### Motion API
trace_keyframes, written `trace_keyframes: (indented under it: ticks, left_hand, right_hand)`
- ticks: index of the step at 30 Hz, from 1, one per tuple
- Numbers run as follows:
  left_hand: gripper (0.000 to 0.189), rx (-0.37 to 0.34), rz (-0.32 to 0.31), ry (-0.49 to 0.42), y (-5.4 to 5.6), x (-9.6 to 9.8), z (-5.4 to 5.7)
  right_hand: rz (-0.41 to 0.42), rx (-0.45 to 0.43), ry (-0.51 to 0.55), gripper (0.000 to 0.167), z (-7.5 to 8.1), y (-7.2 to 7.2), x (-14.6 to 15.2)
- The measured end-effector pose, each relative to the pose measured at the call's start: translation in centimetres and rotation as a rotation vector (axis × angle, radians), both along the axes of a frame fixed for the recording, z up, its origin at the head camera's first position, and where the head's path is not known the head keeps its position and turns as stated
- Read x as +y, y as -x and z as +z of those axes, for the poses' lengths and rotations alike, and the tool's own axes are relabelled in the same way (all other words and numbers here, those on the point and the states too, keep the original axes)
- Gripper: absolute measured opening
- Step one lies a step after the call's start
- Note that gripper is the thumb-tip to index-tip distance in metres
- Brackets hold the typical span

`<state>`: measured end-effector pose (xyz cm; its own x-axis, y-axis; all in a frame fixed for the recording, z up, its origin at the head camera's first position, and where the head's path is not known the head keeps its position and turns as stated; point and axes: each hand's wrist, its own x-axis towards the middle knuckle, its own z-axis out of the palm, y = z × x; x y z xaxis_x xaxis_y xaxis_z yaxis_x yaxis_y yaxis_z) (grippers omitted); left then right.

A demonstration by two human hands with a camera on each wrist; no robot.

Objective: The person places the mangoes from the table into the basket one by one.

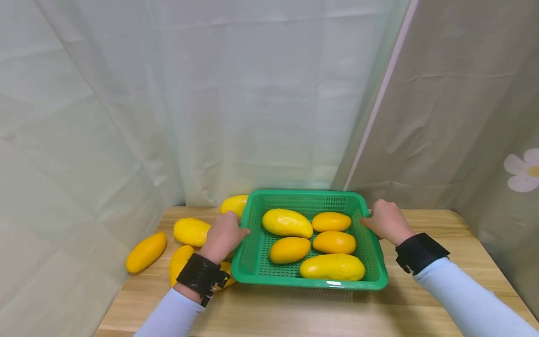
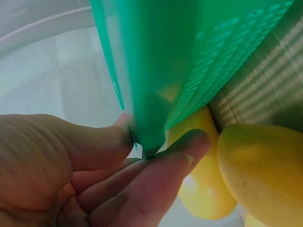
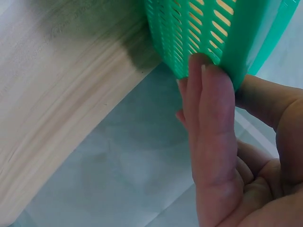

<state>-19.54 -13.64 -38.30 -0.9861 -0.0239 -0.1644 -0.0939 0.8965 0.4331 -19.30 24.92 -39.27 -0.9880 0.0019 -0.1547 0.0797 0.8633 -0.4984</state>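
A green plastic basket (image 1: 309, 283) with slotted walls holds several yellow-orange fruits shaped like mangoes, among them a long pale-yellow one (image 1: 332, 267) and a smaller orange one (image 1: 289, 250). My left hand (image 1: 224, 235) pinches the basket's left rim, thumb on the inner side and fingers outside and under the lip, as the left wrist view shows. On the opposite side my right hand (image 1: 387, 221) pinches the right rim, its long fingers (image 3: 215, 123) lying along the outer wall. The basket hangs over the wooden table, its shadow falling beneath the front edge.
More mangoes lie on the wooden table (image 1: 429, 281) left of the basket: one (image 1: 146, 252) at the far left edge, one (image 1: 191, 231) beside my left hand, one (image 1: 234, 204) behind the hand and others partly hidden by the wrist. Pale curtains (image 1: 273, 93) hang close behind the table.
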Motion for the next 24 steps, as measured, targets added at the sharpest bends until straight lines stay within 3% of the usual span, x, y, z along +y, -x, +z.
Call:
trace_keyframes:
  ticks: [16, 19, 24]
  left_hand:
    - [0.029, 0.005, -0.030, 0.068, -0.3, -0.5, 0.5]
    - [0.032, 0.058, -0.047, 0.053, -0.6, -1.3, 0.7]
    - [0.036, 0.218, -0.083, 0.023, -1.5, -3.7, 0.7]
  right_hand:
    - [-0.023, -0.099, 0.026, 0.027, 0.2, 0.6, -0.3]
    - [-0.024, -0.103, 0.022, 0.027, 0.2, 0.7, -0.3]
    - [-0.021, -0.088, 0.013, 0.027, 0.0, 0.7, -0.2]
